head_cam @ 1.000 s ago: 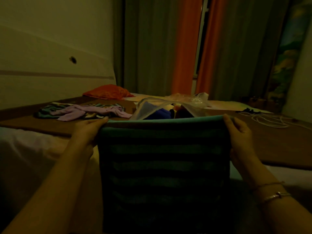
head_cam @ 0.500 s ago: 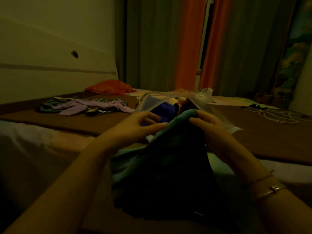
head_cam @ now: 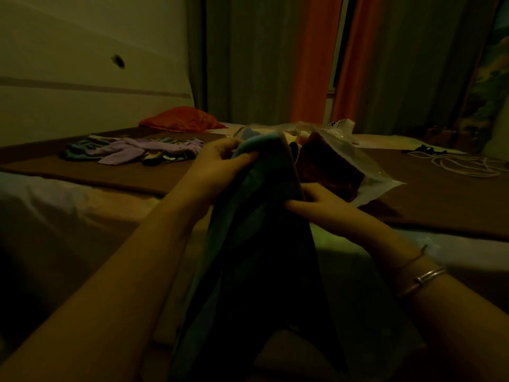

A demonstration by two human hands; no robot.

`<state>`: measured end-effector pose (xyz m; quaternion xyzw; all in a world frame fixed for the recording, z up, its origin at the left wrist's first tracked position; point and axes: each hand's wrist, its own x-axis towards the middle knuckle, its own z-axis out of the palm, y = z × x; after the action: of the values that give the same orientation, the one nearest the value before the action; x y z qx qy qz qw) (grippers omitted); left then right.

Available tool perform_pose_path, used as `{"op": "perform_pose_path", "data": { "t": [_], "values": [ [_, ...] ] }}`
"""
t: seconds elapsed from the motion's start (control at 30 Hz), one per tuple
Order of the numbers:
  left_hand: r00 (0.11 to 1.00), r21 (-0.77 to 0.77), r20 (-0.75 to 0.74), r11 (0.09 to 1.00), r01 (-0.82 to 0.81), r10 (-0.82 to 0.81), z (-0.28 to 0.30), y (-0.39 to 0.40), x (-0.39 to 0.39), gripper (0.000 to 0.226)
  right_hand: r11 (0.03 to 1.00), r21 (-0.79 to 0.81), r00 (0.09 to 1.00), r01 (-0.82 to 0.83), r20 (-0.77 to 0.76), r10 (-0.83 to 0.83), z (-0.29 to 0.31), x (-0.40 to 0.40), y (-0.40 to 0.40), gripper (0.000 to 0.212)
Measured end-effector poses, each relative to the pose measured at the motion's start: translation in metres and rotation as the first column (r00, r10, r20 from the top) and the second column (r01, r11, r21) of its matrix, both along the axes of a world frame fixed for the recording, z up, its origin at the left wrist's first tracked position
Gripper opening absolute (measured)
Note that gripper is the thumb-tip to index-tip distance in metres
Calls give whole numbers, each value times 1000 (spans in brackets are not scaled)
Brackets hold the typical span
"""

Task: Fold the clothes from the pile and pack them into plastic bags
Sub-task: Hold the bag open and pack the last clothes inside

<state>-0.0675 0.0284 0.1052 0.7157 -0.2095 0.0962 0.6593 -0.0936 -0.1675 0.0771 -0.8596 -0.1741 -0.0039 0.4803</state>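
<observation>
A teal and dark striped garment point(head_cam: 259, 257) hangs folded lengthwise in front of me. My left hand point(head_cam: 220, 169) grips its top edge, fingers curled over the cloth. Lower down, my right hand point(head_cam: 325, 208) pinches the garment's right edge. Just behind it lies a clear plastic bag point(head_cam: 366, 166) with folded clothes inside, a dark red piece showing. The pile of clothes point(head_cam: 137, 153), purple and teal, lies on the brown surface to the left.
A red cushion point(head_cam: 179, 119) lies at the back left by the wall. White cords point(head_cam: 462, 164) and a small dark item lie on the brown mat point(head_cam: 440, 202) at right. Curtains hang behind.
The garment was held spread wide; my hands came together, folding it in half. Since then my left hand rose with the top edge and my right hand slid down the side.
</observation>
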Motion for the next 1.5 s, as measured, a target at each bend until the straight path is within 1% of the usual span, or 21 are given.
{"op": "perform_pose_path", "data": {
  "t": [0.1,0.2,0.27,0.37,0.43,0.53,0.63,0.7,0.73,0.77,0.8,0.9,0.97,1.03,1.1,1.2,1.27,1.33,1.4,1.43,1.5],
  "values": [
    [1000,-70,7,998,1,0,1,9,5,13,944,-328,996,16,-83,-45,-17,5,-8,27],
    [1000,-121,-6,993,11,-12,3,18,7,14,828,-560,972,-31,-211,-106,-28,6,-18,30],
    [1000,-135,-19,991,-16,13,4,23,9,16,764,-645,967,-7,-198,-159,-32,10,-27,29],
    [991,-117,-112,990,-80,66,3,31,15,15,763,-639,967,97,-119,-223,-39,19,-38,26],
    [981,-95,-187,993,-74,55,1,39,20,12,757,-634,970,159,-41,-238,-40,24,-44,22],
    [963,-83,-269,996,-39,15,-3,53,22,13,794,-552,966,254,99,-240,-32,24,-50,22],
    [962,-57,-262,994,-95,77,-10,67,28,19,799,-452,909,397,317,-272,-23,24,-56,17],
    [962,54,-229,988,-143,152,-16,73,32,24,774,-440,865,456,423,-269,-23,27,-61,15],
    [965,124,-191,980,-158,179,-19,74,34,21,754,-461,857,468,444,-260,-25,30,-64,15],
    [973,191,-135,968,-161,189,-23,75,36,13,728,-499,859,470,449,-247,-29,33,-66,14],
    [983,238,-65,959,-154,174,-26,75,36,12,692,-550,866,468,444,-232,-34,36,-67,14],
    [986,393,148,910,-131,78,-37,72,41,46,552,-708,890,440,423,-167,-46,42,-66,20],
    [982,483,187,869,-113,24,-43,72,45,59,487,-758,895,435,424,-139,-50,44,-66,25],
    [977,505,215,855,-114,4,-43,75,47,65,444,-783,899,436,404,-170,-51,44,-69,27],
    [961,528,276,837,-142,-11,-39,75,46,67,444,-789,905,425,360,-228,-51,42,-72,22],
    [936,565,350,804,-185,-31,-33,74,42,70,426,-795,896,431,321,-306,-54,39,-72,28],
    [918,554,396,806,-209,-34,-32,73,42,70,427,-800,895,421,289,-340,-56,38,-73,27],
    [916,519,400,830,-206,-22,-30,73,39,75,485,-786,900,384,201,-387,-55,37,-77,24],
    [927,468,373,870,-158,-32,-29,74,38,82,530,-772,901,351,124,-415,-52,36,-81,22],
    [933,446,359,885,-135,-38,-28,74,37,87,533,-773,899,343,107,-424,-52,34,-82,25],
    [942,445,331,888,-111,-48,-27,75,38,86,521,-779,892,349,106,-439,-54,33,-84,30]
  ]
}}
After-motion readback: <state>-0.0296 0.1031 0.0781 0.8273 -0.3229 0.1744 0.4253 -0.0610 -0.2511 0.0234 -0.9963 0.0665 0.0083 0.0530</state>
